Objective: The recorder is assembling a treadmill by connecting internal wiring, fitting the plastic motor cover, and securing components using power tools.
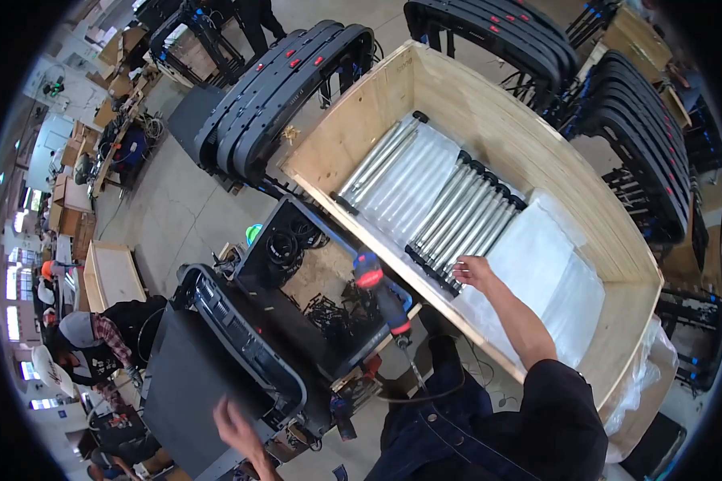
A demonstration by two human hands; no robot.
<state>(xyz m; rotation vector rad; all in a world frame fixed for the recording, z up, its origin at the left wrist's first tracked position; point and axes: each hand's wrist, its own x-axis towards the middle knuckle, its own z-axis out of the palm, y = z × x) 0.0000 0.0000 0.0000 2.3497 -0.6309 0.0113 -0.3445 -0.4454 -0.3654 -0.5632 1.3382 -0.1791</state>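
Note:
My right hand point(475, 273) reaches into a large wooden crate point(473, 335), above the near ends of a row of silver metal tubes point(467, 216) with black end caps. Its fingers are slightly curled and apart, and no tube is lifted in them. White wrapping sheets point(529, 260) lie right beside this hand. At lower left, my left hand point(237, 431) is smeared by motion, with fingers stretched out over a flat black panel point(186, 377). Nothing shows in it. Whether it touches the panel, I cannot tell.
A red and black power drill point(385, 297) with a long bit hangs between me and the crate. Left of it is a black-walled bin point(321, 276) holding coiled cables and small black parts. Curved black frames point(285, 88) stand stacked beyond. A person in a cap point(76, 329) is at far left.

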